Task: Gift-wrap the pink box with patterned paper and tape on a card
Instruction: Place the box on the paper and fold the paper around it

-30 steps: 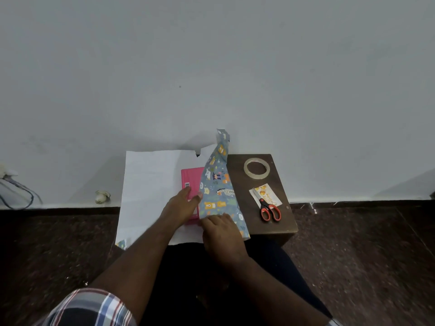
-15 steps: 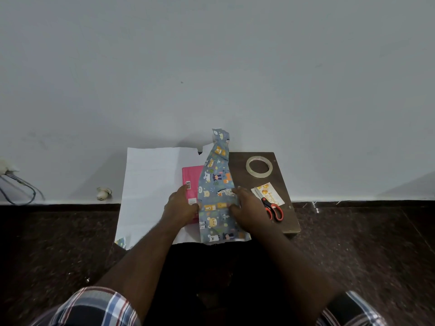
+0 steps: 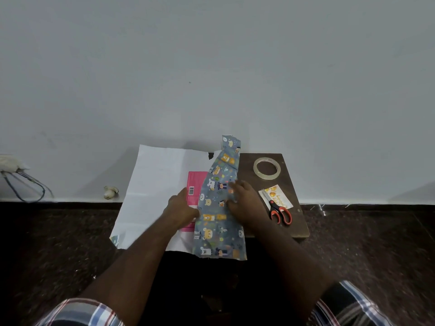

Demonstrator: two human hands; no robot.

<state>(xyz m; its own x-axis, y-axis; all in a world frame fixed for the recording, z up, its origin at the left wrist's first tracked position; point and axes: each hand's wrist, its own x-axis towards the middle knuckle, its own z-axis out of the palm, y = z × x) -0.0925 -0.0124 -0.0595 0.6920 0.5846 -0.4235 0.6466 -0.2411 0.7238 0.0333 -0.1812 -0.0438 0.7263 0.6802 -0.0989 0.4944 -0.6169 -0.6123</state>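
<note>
mostly glossy patterned paper [image 3: 219,208] w/ creases

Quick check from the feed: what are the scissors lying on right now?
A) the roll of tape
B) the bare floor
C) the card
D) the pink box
C: the scissors lie with their blades across the card on the small table, apart from the tape roll and the pink box.

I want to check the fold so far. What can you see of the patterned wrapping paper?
The patterned wrapping paper is blue-grey with cartoon animals, plain white on its back. One flap is folded over the pink box, its far corner standing up crumpled. The right hand presses the flap flat; the left hand rests at its edge.
</note>
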